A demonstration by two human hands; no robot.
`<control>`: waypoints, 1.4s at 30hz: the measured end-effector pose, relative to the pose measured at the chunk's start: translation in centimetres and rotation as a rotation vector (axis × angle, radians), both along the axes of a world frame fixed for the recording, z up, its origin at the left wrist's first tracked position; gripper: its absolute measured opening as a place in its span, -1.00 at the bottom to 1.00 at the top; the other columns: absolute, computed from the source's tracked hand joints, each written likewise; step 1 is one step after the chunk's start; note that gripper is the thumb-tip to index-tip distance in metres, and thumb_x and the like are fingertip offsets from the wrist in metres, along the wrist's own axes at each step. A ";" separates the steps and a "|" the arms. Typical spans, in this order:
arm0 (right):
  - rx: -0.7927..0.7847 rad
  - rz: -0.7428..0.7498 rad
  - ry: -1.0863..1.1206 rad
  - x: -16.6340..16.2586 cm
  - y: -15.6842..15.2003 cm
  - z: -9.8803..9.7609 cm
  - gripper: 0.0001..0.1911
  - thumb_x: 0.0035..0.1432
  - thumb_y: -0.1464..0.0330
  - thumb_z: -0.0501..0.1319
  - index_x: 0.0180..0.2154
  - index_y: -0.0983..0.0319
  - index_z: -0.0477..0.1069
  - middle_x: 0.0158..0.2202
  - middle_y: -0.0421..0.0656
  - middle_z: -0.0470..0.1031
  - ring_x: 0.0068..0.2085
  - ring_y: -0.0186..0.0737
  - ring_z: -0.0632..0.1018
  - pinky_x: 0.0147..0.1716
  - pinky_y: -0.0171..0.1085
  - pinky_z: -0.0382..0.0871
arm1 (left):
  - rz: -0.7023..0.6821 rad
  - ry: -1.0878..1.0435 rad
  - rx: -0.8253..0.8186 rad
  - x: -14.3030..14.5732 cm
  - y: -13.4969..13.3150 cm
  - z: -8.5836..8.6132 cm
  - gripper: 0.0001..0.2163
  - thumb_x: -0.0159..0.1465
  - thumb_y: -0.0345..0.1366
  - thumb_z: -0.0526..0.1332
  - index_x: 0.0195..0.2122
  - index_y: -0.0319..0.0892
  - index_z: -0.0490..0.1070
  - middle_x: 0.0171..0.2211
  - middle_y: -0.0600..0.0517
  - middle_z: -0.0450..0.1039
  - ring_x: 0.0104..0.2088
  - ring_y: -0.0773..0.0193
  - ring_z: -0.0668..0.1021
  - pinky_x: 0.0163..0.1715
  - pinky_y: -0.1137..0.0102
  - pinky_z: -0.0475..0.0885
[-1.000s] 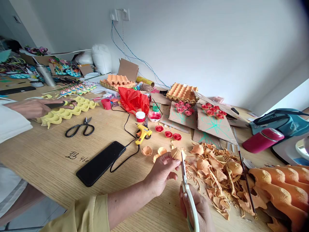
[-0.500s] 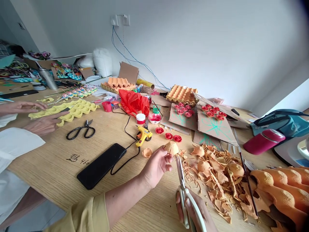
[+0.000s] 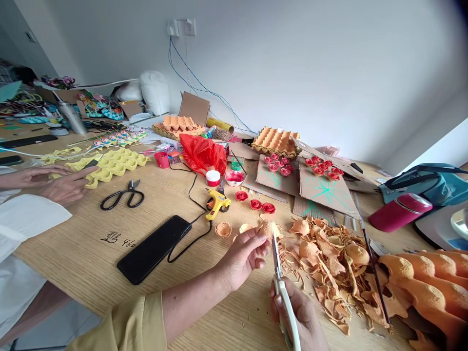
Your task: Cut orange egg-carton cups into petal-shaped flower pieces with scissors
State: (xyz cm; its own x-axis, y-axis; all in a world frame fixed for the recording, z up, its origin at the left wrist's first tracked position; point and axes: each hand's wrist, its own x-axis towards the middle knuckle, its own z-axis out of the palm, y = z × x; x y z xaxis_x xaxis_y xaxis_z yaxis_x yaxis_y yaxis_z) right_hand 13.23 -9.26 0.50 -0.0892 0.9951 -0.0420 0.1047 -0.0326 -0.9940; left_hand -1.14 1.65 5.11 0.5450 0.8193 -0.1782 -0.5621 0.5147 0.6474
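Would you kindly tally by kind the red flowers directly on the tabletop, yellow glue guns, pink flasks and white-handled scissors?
Red flowers: 3
Yellow glue gun: 1
Pink flask: 1
White-handled scissors: 1, in the right hand
Total: 6

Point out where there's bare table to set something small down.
Bare wood lies between the black scissors and the phone, and between the phone and the left forearm. It's crowded beyond and to the right of the right hand: orange scraps, an orange egg tray and a pink flask.
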 end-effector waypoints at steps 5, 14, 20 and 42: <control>0.018 0.020 -0.031 0.2 -0.2 0.3 -0.50 0.27 -0.11 0.09 -0.31 0.21 0.35 -0.54 -0.24 0.32 -0.50 -0.30 0.30 -0.48 -0.32 0.18 | 0.085 0.099 0.052 0.2 -0.4 0.3 -0.65 -0.05 -0.15 0.51 -0.38 -0.20 0.42 -0.45 0.11 0.37 -0.48 0.44 0.37 -0.63 0.56 0.21; 0.078 0.067 -0.091 0.2 -0.2 0.7 -0.51 0.30 -0.10 0.04 -0.27 0.19 0.34 -0.49 -0.22 0.35 -0.47 -0.27 0.31 -0.46 -0.31 0.21 | 0.075 0.118 0.098 0.2 -0.7 0.6 -0.68 -0.03 -0.18 0.49 -0.37 -0.20 0.44 -0.44 0.08 0.39 -0.45 0.40 0.38 -0.65 0.57 0.28; 0.085 0.047 -0.095 0.3 -0.3 0.8 -0.49 0.30 -0.12 0.02 -0.27 0.19 0.35 -0.50 -0.21 0.37 -0.47 -0.26 0.34 -0.47 -0.30 0.24 | 0.031 0.097 0.125 0.3 -1.0 0.4 -0.71 0.00 -0.19 0.47 -0.34 -0.21 0.48 -0.43 0.08 0.37 -0.44 0.40 0.36 -0.65 0.59 0.31; 0.080 0.017 -0.116 0.5 -0.4 -0.2 -0.56 0.35 -0.05 0.01 -0.33 0.17 0.29 -0.61 -0.30 0.23 -0.57 -0.32 0.25 -0.57 -0.34 0.15 | 0.033 0.086 0.093 0.4 -1.1 0.2 -0.69 0.00 -0.18 0.48 -0.34 -0.20 0.45 -0.40 0.09 0.36 -0.42 0.41 0.37 -0.63 0.58 0.31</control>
State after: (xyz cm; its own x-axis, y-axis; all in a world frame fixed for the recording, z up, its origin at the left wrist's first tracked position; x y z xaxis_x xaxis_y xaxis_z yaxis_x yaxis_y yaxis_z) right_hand 13.71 -9.71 0.34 -0.1053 0.9941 0.0268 0.2193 0.0495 -0.9744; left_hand -0.75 0.50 5.31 0.5033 0.8518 -0.1456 -0.5182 0.4324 0.7379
